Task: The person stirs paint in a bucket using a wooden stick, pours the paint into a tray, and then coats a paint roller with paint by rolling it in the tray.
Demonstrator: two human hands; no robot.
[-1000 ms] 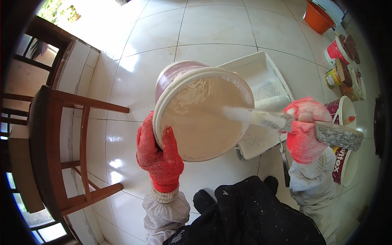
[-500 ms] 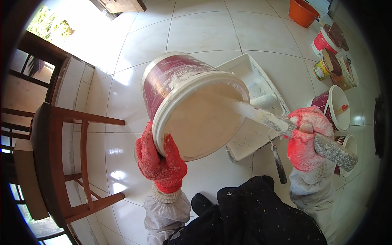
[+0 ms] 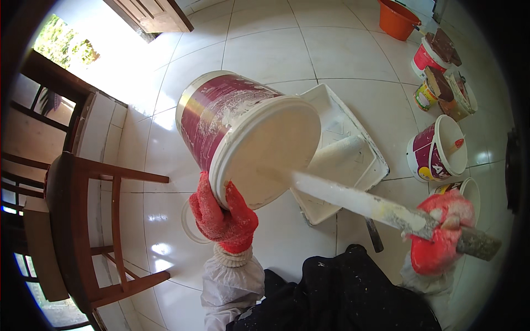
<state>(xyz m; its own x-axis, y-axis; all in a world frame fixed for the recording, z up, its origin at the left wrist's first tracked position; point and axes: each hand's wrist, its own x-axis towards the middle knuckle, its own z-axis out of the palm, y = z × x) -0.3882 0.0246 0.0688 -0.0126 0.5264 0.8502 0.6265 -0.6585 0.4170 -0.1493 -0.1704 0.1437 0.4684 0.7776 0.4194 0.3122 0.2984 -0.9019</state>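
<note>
A large maroon and white paint bucket (image 3: 207,121) hangs tilted on its side, its mouth turned toward me and full of cream-white paint (image 3: 276,151). My left hand (image 3: 225,215), in a red work glove, is closed round its lower rim. In my right hand (image 3: 443,231), gloved in paint-smeared red, is a long flat stirring stick (image 3: 359,201). White paint coats the stick, and its far tip lies at the paint inside the bucket mouth. Below and right of the bucket, a white paint tray (image 3: 370,157) rests on the floor with a paint roller (image 3: 338,154) in it.
Several paint containers, among them a maroon bucket (image 3: 428,146), line the right side. An orange basin (image 3: 395,19) stands at the far right. A wooden chair (image 3: 116,220) is on the left, near the open doorway. A round white lid (image 3: 193,229) lies behind my left hand.
My right hand has moved right and toward me, drawing the stick partly back from the bucket. The bucket has shifted slightly left, with my left hand still on its rim.
</note>
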